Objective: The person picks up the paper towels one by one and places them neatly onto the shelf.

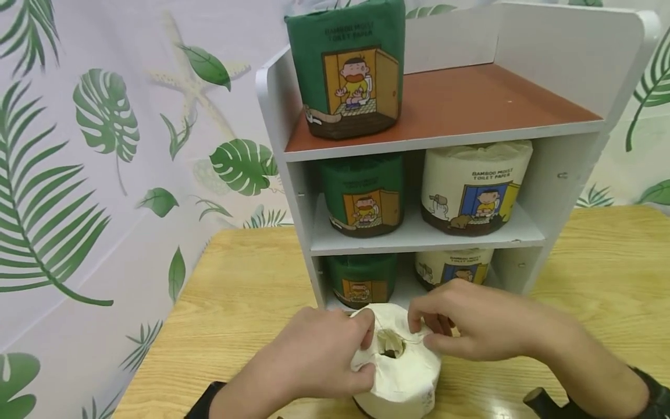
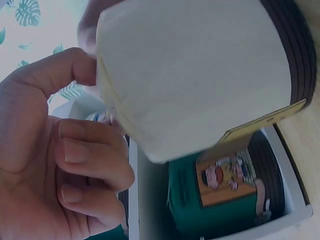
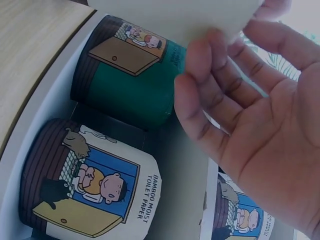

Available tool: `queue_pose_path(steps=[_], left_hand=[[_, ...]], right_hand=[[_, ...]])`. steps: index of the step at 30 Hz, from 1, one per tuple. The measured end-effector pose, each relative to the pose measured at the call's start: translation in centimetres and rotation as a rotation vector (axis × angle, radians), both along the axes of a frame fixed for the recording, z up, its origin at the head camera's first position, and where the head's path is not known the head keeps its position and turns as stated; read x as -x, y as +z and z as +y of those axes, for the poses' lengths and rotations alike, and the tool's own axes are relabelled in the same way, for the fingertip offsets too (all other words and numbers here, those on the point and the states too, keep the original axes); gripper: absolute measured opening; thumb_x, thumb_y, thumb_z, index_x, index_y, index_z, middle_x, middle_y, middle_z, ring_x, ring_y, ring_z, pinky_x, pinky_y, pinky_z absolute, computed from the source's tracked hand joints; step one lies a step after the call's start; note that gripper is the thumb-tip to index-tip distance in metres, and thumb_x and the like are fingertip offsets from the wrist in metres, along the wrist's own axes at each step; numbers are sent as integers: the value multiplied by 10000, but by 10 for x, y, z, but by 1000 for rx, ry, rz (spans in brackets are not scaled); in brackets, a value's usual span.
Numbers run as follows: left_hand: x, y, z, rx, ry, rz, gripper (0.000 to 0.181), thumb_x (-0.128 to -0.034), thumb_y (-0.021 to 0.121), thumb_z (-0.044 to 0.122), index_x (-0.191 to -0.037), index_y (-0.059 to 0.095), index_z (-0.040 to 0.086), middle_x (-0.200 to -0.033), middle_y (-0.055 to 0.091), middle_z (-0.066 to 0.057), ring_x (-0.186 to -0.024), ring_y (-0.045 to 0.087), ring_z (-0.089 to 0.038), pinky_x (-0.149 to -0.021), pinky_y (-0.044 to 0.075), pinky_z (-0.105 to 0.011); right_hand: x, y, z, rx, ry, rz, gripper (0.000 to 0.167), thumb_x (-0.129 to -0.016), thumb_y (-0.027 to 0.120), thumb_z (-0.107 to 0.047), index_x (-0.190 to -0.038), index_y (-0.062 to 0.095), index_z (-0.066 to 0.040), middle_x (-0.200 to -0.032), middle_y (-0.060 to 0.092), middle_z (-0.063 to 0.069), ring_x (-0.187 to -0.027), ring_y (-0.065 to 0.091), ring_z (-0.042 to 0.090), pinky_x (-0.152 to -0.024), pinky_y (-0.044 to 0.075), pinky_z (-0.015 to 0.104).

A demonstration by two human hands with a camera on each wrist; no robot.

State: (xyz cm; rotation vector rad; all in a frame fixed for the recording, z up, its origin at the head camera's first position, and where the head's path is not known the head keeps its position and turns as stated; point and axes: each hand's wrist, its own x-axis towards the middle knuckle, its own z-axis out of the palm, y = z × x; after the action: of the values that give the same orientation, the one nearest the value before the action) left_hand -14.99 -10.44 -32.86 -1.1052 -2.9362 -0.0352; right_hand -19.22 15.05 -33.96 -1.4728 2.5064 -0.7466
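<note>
A cream-wrapped toilet paper roll [image 1: 400,375] stands on the wooden table, its top facing up with a hole in the middle of the gathered wrapper. My left hand [image 1: 319,352] pinches the wrapper at the left of the roll's top, index finger and thumb bent. From the other side, my right hand [image 1: 471,320] pinches the wrapper close to the hole with thumb and fingertips. In the left wrist view the roll's pale side [image 2: 200,75] and dark base band show, and the remaining fingers [image 2: 95,160] curl beside it. The right fingertips are partly hidden behind each other.
Just behind the roll stands a white shelf unit [image 1: 419,241] with a red-brown top. It holds green toilet paper rolls [image 1: 361,75] and cream ones [image 1: 473,189]. A dark rod-like end [image 1: 536,400] shows by the right sleeve. Leaf-patterned cloth [image 1: 104,174] hangs behind.
</note>
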Motion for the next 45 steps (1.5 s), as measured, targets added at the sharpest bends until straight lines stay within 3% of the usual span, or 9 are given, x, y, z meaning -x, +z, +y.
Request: queue_pose_path(steps=[4, 8, 13, 17, 23, 32, 36, 40, 45], left_hand=[[5, 4, -6, -18, 42, -32, 231, -771, 710, 356, -855, 546, 218, -588, 463, 108, -499, 431, -72, -435, 339, -267], [3, 8, -10, -30, 42, 32, 184, -803, 707, 316, -861, 574, 203, -552, 455, 102, -452, 413, -88, -426, 330, -269], [-5, 10, -8, -48, -10, 114, 204, -880, 655, 374, -805, 572, 204, -517, 412, 115, -427, 392, -71, -405, 292, -246], [-9, 5, -1, 5, -37, 174, 295, -879, 635, 446, -745, 545, 200, -521, 413, 108, -429, 421, -86, -397, 276, -254], [-9, -1, 6, 96, 18, 192, 321, -833, 644, 493, -758, 582, 188, -557, 503, 59, -470, 502, -131, -412, 330, -288], [5, 6, -7, 75, 120, 95, 310, -830, 685, 443, -747, 546, 178, -541, 440, 71, -454, 465, -137, -406, 339, -304], [4, 7, -13, 19, 82, 190, 314, -829, 706, 413, -729, 527, 176, -504, 379, 86, -408, 364, -108, -383, 279, -279], [-3, 8, -11, -13, 26, 293, 330, -843, 677, 437, -702, 511, 189, -492, 349, 96, -395, 323, -96, -382, 241, -272], [-11, 7, -1, 50, -19, 236, 325, -844, 647, 509, -768, 588, 199, -520, 413, 99, -431, 413, -92, -399, 273, -264]], right_hand=[[-1, -2, 1, 13, 44, -37, 132, -929, 654, -158, -966, 623, -281, -727, 526, -238, -660, 502, -88, -620, 469, 187], [-2, -3, -1, 50, 70, -2, 108, -950, 642, -174, -949, 624, -281, -717, 518, -235, -639, 482, -102, -591, 450, 160], [-3, -2, -4, 89, -33, 95, 99, -972, 631, -186, -962, 635, -284, -764, 531, -213, -640, 471, -84, -571, 439, 163], [-3, -4, -6, 67, -119, 121, 113, -1002, 608, -258, -1103, 651, -284, -990, 579, -177, -747, 514, -51, -647, 485, 200], [0, -6, -8, 1, -116, 62, 161, -1022, 566, -313, -1169, 632, -299, -1097, 594, -158, -829, 535, -33, -707, 503, 234], [1, -4, -5, 29, -5, -11, 74, -978, 622, -195, -974, 622, -269, -715, 505, -215, -630, 475, -73, -575, 446, 178], [0, -3, -5, 53, -3, 26, 81, -978, 631, -205, -949, 623, -280, -700, 495, -226, -617, 462, -83, -561, 438, 171], [-2, -1, -7, 64, -76, 57, 54, -986, 628, -211, -1001, 626, -262, -683, 490, -223, -582, 453, -77, -539, 437, 180], [-2, -1, -9, 8, -125, -28, 128, -1013, 589, -293, -1135, 594, -257, -648, 472, -208, -546, 443, -58, -525, 432, 200]])
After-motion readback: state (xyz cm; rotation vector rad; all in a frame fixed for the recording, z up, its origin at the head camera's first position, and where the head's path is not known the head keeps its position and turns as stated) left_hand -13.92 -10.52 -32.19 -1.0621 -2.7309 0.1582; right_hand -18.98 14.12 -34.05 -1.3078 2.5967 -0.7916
